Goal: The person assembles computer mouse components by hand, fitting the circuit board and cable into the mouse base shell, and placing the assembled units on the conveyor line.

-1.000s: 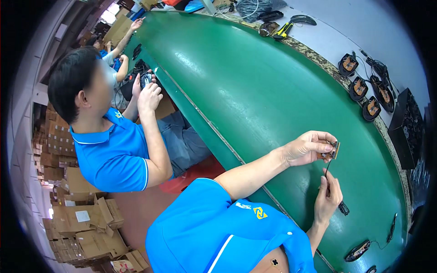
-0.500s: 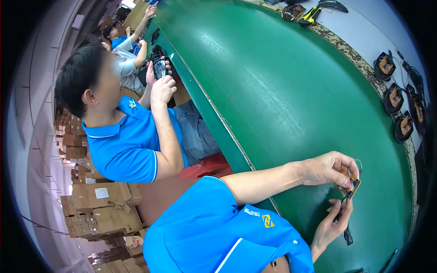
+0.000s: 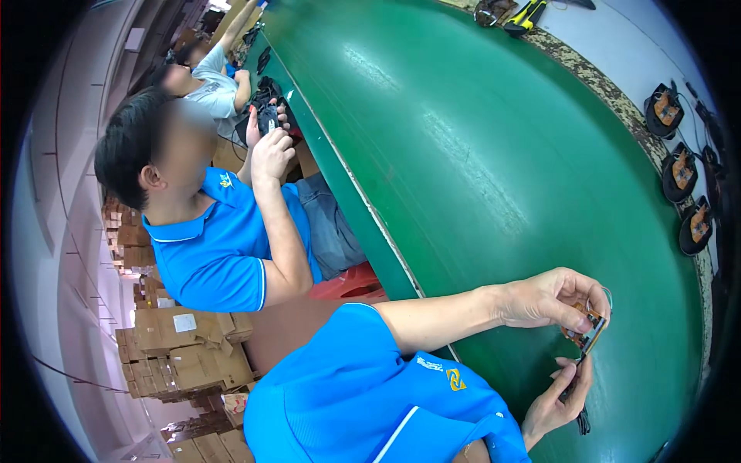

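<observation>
My left hand [image 3: 557, 299] pinches a small brown circuit board [image 3: 590, 333] between thumb and fingers above the green work surface [image 3: 478, 201]. A thin wire loops beside its fingertips. Just below the board, my right hand [image 3: 562, 395] is closed on a black cable [image 3: 583, 421], and its bundled end hangs beneath the fingers. The cable's upper end comes up against the board's lower edge; whether it is joined there I cannot tell.
Along the far right edge, several black housings with brown boards [image 3: 665, 109] rest on a pale ledge. Yellow-black cutters [image 3: 526, 17] lie at the top. To the left, a co-worker in blue [image 3: 224, 239] handles a dark device [image 3: 268, 119]. Cardboard boxes [image 3: 193, 363] are stacked behind.
Both my hands have shifted slightly, still holding the board and cable. The view has turned a little. Farther up the line, another person has leaned and reached out.
</observation>
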Available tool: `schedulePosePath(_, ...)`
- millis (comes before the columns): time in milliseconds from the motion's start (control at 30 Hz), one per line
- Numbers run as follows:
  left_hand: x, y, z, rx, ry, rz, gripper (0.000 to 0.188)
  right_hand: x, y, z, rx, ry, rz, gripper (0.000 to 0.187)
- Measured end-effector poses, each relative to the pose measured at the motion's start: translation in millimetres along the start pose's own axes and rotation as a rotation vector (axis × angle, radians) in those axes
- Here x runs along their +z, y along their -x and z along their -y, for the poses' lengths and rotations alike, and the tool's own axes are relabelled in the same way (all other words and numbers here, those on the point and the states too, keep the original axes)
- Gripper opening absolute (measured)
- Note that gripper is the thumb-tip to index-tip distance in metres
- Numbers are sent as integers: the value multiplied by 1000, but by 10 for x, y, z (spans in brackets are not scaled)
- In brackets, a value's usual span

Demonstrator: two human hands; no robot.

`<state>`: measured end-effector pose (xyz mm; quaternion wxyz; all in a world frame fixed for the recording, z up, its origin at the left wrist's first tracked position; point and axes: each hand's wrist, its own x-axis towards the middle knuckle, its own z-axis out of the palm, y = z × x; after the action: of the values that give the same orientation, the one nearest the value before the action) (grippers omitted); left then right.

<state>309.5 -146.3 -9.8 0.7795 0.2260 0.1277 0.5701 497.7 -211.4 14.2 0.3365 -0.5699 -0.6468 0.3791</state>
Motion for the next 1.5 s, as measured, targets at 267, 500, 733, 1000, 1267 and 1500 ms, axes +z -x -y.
schedulePosePath(267, 50, 136, 0, 57, -37, -39, 21, 36, 96, 88, -158, -39, -68, 33)
schedulePosePath(500, 138, 284, -6, 83, 74, 20, 25, 1, 236, 147, -293, 32, -119, 31)
schedulePosePath(733, 213, 419, 79, 90, 0, 36, 27, 3, 382, 160, -386, 60, -226, 28)
schedulePosePath(1000, 202, 525, -43, 123, 19, -26, 26, -272, 284, 156, -244, 183, -515, 18)
schedulePosePath(1267, 118, 592, 50, 110, -11, 52, 22, -579, 332, -31, -169, 298, -785, 19)
schedulePosePath(1500, 146, 360, 228, -8, -93, 67, 22, -568, 298, -150, -301, 680, -531, 23)
